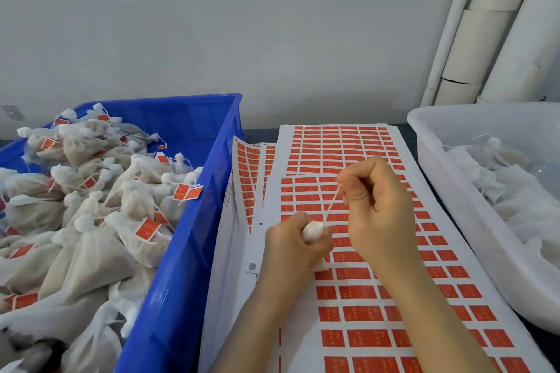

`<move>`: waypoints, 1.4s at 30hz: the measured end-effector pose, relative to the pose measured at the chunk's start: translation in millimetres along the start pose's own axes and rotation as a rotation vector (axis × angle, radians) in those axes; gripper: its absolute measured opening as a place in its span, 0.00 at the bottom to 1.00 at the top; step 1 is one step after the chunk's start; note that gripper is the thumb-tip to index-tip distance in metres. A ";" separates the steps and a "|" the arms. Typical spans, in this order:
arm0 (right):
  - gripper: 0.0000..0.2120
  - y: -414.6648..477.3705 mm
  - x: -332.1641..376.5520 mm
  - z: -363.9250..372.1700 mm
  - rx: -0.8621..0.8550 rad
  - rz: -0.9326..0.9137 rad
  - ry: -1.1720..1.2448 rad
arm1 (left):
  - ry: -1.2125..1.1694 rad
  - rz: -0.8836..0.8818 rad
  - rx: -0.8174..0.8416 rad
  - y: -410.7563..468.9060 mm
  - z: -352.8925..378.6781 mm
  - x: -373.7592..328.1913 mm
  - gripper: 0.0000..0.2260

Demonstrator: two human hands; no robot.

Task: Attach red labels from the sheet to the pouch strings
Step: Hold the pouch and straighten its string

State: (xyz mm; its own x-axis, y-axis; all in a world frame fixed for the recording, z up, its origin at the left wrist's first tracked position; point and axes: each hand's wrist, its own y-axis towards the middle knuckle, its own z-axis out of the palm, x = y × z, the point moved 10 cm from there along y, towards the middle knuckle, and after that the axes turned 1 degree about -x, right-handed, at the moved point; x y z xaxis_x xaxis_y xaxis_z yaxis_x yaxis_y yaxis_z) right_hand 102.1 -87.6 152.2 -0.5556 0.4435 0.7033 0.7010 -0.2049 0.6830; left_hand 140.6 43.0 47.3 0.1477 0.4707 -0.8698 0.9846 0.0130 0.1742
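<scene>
left edge of the surface: blue crate (194, 221) of labelled pouches. the left hand (291, 242) is curled around the gathered neck of the pouch (312, 230), above the label sheet (303, 327). the string (331, 203) runs straight from the neck, up and rightward, into the right hand (378, 209), which pinches its free end. red labels lie directly beneath both hands. right edge: white tub (454, 191).

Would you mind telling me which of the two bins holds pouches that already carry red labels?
The blue bin on the left: its pouches carry red labels, while those in the white tub on the right show none.
</scene>
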 end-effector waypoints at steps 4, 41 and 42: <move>0.05 -0.4 4.8 -2.0 -0.031 0.006 -0.009 | -0.020 0.054 -0.004 -4.7 -4.6 -5.8 0.07; 0.10 -0.9 -9.2 7.8 0.068 0.237 0.218 | 0.082 0.120 0.118 -10.9 12.9 -11.7 0.21; 0.10 -1.6 -8.8 10.1 0.082 0.245 0.239 | 0.103 0.127 0.061 -10.3 6.9 -14.9 0.21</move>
State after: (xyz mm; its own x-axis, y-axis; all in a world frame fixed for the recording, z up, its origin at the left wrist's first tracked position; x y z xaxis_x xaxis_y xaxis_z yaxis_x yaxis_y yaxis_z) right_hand 110.4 -82.4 142.9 -0.4487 0.1710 0.8772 0.8547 -0.2045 0.4771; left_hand 128.9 29.8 55.3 0.2636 0.5529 -0.7905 0.9630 -0.1039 0.2485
